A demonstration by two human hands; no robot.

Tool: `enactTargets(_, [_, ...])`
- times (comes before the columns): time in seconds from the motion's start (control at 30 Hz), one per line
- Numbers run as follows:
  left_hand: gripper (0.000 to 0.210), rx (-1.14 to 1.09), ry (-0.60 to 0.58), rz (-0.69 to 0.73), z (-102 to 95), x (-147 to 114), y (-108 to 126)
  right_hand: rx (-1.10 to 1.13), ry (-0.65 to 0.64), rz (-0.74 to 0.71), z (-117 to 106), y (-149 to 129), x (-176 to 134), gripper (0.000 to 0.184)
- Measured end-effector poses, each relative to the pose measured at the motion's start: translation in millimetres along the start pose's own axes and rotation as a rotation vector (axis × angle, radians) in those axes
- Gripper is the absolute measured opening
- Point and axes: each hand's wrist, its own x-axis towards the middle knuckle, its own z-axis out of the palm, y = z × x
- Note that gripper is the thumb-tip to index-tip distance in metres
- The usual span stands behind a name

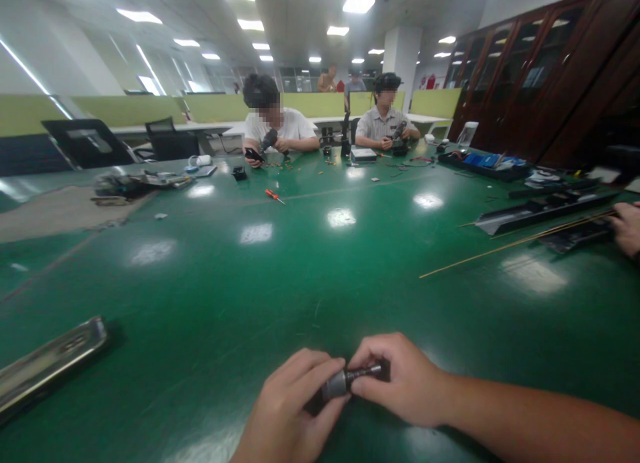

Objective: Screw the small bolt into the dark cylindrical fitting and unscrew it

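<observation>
A small dark grey cylinder with a thin metal shaft (336, 386) is held low over the near side of the green table (240, 303). It looks like a chuck or a motor; I cannot tell which. My left hand (295, 400) is closed around the thicker cylinder end, covering part of it. From the right, my right hand (407, 383) pinches the shaft close to the cylinder, and the shaft's shiny tip sticks out past the fingers. Both hands are near each other at the bottom middle.
A long shiny metal-edged piece (55, 363) lies at left. An orange screwdriver (274, 196) rests farther back. Thin yellow rods (500, 248) and dark metal channels (530, 213) lie at right, beside another person's hand (629, 226). Two people sit across the table with tools.
</observation>
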Motion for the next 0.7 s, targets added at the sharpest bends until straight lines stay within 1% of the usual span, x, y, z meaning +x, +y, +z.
enactTargets(0.23, [0.028,0.008,0.000,-0.019,-1.0,0.7,2.6,0.044,-0.004,0.019,0.9,2.7,0.2,0.009])
enactTargets(0.5, [0.028,0.040,0.003,-0.006,-2.2,-2.5,-0.2,0.059,-0.001,0.012,0.4,1.3,0.2,0.009])
enactTargets(0.7, [0.029,0.025,-0.002,-0.020,-4.5,-0.5,2.5,0.076,0.010,0.009,0.7,-0.2,-0.1,0.008])
